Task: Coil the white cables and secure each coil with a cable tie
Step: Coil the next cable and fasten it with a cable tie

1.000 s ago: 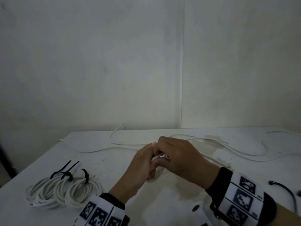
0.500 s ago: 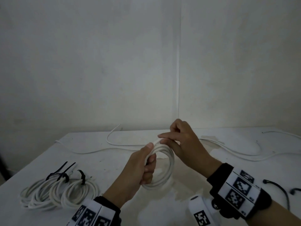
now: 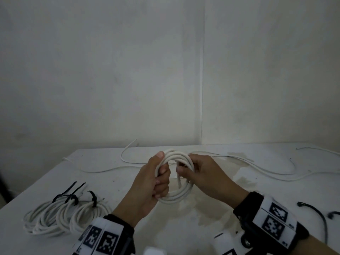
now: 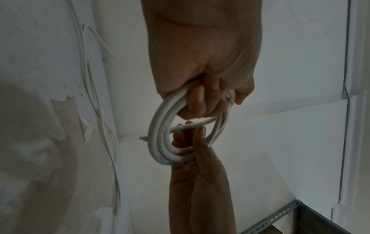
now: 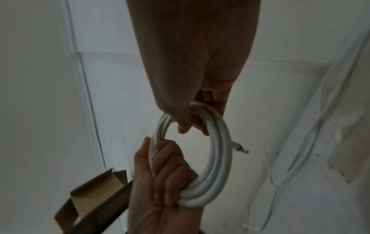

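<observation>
A small white cable coil [image 3: 181, 195] is held upright above the table between both hands. My left hand [image 3: 161, 179] grips its left side, thumb on top and fingers curled through the loop. My right hand [image 3: 185, 171] holds the right side, fingers curled round the strands. In the left wrist view the coil [image 4: 160, 126] hangs from the left hand [image 4: 202, 101], with a loose cable end [image 4: 190, 125] lying across the opening. In the right wrist view the coil [image 5: 222, 150] shows a stripped cable end [image 5: 242, 149] sticking out to the right.
Three tied coils [image 3: 64, 216] with black cable ties lie at the table's front left. Long loose white cables [image 3: 257, 168] run along the back of the table [image 3: 202, 227]. Loose black cable ties [image 3: 316, 212] lie at the front right. A cardboard box [image 5: 90, 197] shows in the right wrist view.
The hands have lifted from a tight huddle and the coil now stands open. My right hand has come down from the coil's top and taken hold of its right side.
</observation>
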Tool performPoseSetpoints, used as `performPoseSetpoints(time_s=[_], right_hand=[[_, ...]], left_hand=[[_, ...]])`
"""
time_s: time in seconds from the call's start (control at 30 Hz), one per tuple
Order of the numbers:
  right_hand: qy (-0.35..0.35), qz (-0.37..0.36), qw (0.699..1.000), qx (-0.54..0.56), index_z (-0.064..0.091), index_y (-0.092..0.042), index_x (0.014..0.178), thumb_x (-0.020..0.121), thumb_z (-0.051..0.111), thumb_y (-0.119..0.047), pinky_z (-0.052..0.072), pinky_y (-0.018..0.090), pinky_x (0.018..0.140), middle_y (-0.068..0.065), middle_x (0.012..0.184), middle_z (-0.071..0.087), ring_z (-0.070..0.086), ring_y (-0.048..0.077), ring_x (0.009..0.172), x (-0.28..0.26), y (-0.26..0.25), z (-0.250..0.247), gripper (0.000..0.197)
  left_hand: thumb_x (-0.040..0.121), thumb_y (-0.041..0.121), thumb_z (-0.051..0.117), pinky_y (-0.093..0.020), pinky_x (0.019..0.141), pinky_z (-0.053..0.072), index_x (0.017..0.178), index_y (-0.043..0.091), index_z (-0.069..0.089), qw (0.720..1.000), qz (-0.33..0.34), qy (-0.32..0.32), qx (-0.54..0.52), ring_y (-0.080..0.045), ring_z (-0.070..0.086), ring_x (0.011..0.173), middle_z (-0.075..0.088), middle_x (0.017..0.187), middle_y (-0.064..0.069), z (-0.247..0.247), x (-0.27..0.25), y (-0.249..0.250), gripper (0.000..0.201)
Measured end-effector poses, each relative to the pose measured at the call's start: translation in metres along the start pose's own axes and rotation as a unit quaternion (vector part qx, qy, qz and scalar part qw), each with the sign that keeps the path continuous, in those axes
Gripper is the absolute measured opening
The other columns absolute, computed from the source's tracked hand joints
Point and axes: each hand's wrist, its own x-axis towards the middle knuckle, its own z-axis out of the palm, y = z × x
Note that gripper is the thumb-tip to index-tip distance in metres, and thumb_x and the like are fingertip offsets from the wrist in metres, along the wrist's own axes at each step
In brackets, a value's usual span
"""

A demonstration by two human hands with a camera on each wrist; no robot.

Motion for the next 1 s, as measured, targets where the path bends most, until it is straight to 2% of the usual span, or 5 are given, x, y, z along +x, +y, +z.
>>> performPoseSetpoints(time_s=[0.23,0.57,0.77,0.83,1.0], right_hand=[[-0.012,0.069,0.975,0.211,0.064,-0.005,0.075,0.089,0.056,-0.010,0.043,0.011,0.057,-0.002,0.059,0.063,0.057,0.004,0.054,-0.004,-0.006,0.002,0.017],[-0.096,0.139,0.892,0.419,0.062,-0.007,0.072,0.078,0.054,-0.020,0.055,0.022,0.065,0.005,0.062,0.066,0.066,0.014,0.061,-0.010,-0.013,0.000,0.016],[-0.096,0.147,0.902,0.395,0.055,-0.005,0.073,0.069,0.060,-0.004,0.048,0.026,0.068,0.005,0.057,0.058,0.063,0.020,0.062,-0.007,-0.013,-0.003,0.006],[-0.083,0.154,0.903,0.392,0.055,-0.006,0.074,0.075,0.065,-0.019,0.043,0.028,0.068,0.004,0.053,0.051,0.058,0.020,0.061,-0.006,-0.017,-0.006,0.017],[-0.056,0.193,0.939,0.278,0.059,-0.010,0.075,0.078,0.030,-0.064,0.041,0.031,0.068,-0.003,0.045,0.040,0.049,0.015,0.050,0.000,-0.023,-0.012,0.062]], left_hand=[[0.094,0.037,0.034,-0.016,0.030,0.016,0.054,0.014,0.034,1.000,0.002,0.010,0.003,-0.004,0.016,0.028,0.022,0.039,0.006,0.000,0.005,-0.002,0.046],[0.097,0.035,0.031,-0.014,0.032,0.017,0.056,0.013,0.035,0.999,0.028,0.028,0.029,-0.005,0.018,0.030,0.025,0.039,0.006,0.000,0.007,-0.004,0.047],[0.097,0.033,0.033,-0.014,0.031,0.017,0.057,0.013,0.035,0.999,0.032,0.038,0.009,-0.004,0.017,0.029,0.025,0.039,0.006,0.000,0.006,-0.006,0.045],[0.097,0.033,0.034,-0.015,0.032,0.017,0.056,0.013,0.036,0.999,0.031,0.038,0.008,-0.005,0.017,0.029,0.024,0.040,0.006,0.001,0.005,-0.008,0.045],[0.097,0.034,0.033,-0.017,0.033,0.019,0.056,0.013,0.037,0.999,0.034,0.033,0.018,-0.006,0.018,0.030,0.024,0.040,0.006,0.006,0.003,-0.010,0.046]])
